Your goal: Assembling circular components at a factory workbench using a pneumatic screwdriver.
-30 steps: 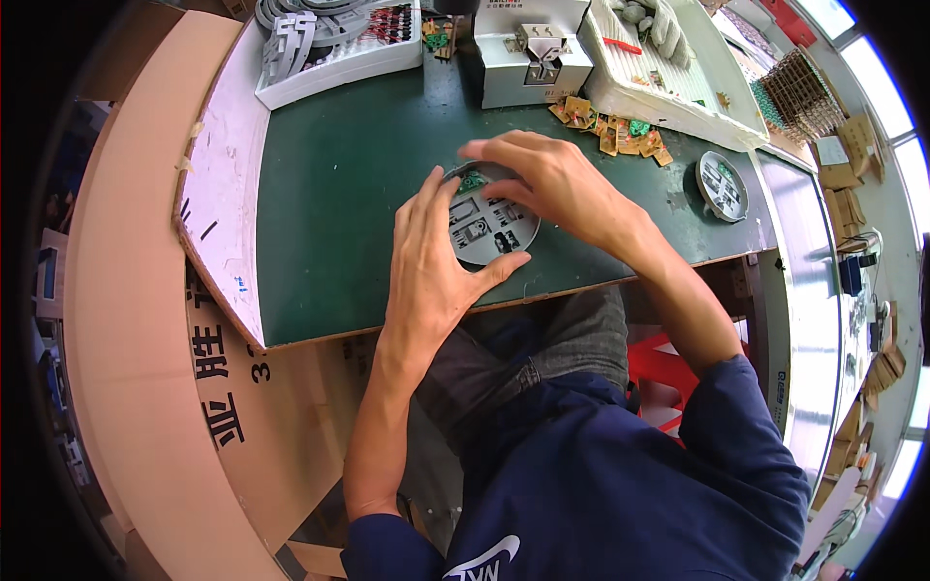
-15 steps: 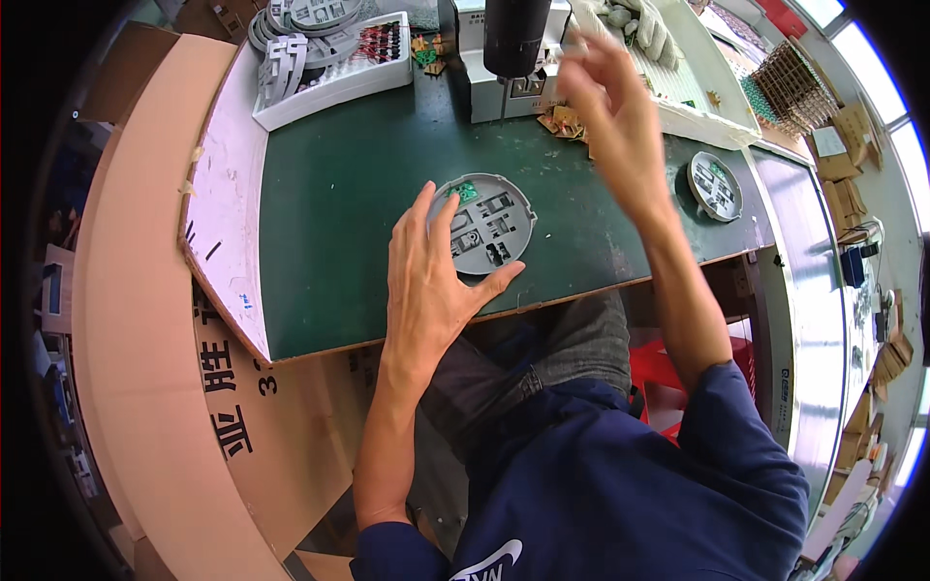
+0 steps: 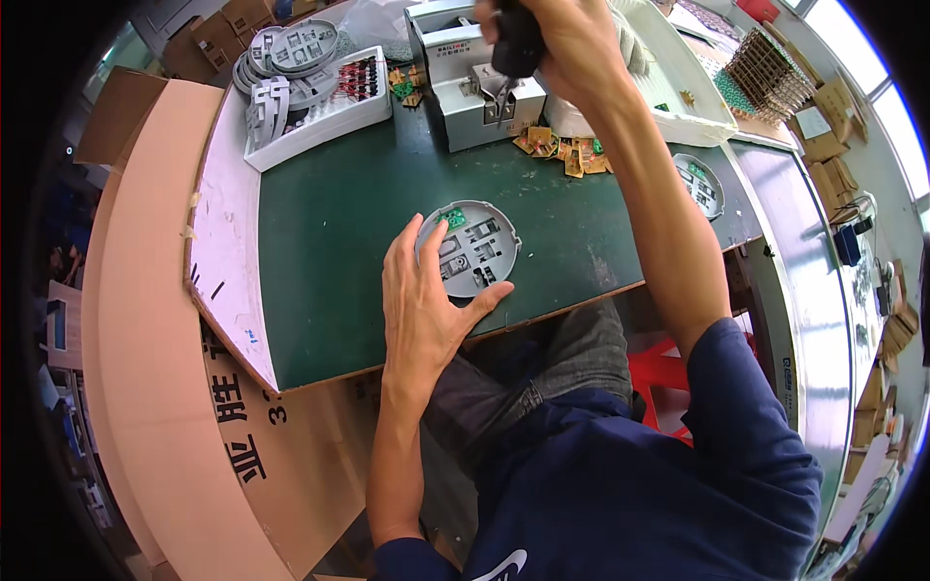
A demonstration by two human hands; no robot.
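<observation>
A round grey plastic housing (image 3: 494, 254) with moulded slots lies on the green tabletop, a small green circuit board (image 3: 453, 219) in its upper left part. My left hand (image 3: 418, 295) grips the housing's rim from the left, fingers on the far left side and thumb at the near edge. Farther off, my right hand (image 3: 579, 53) is wrapped around a black electric screwdriver (image 3: 517, 44). Its bit points down at the front of a grey screw feeder (image 3: 453, 102); whether the tip touches a screw I cannot make out.
At the back left, a white foam tray (image 3: 320, 126) holds grey parts and red-and-black wired pieces, with round housings (image 3: 303, 46) stacked beyond. Small yellow-brown boards (image 3: 572, 155) lie beside the feeder. Another round housing (image 3: 699, 184) sits at the right, near a large white tray (image 3: 702, 126).
My right hand, empty and blurred beside the screwdriver before, now grips it. The screwdriver bit has come down to the feeder's front. My left hand stays on the housing.
</observation>
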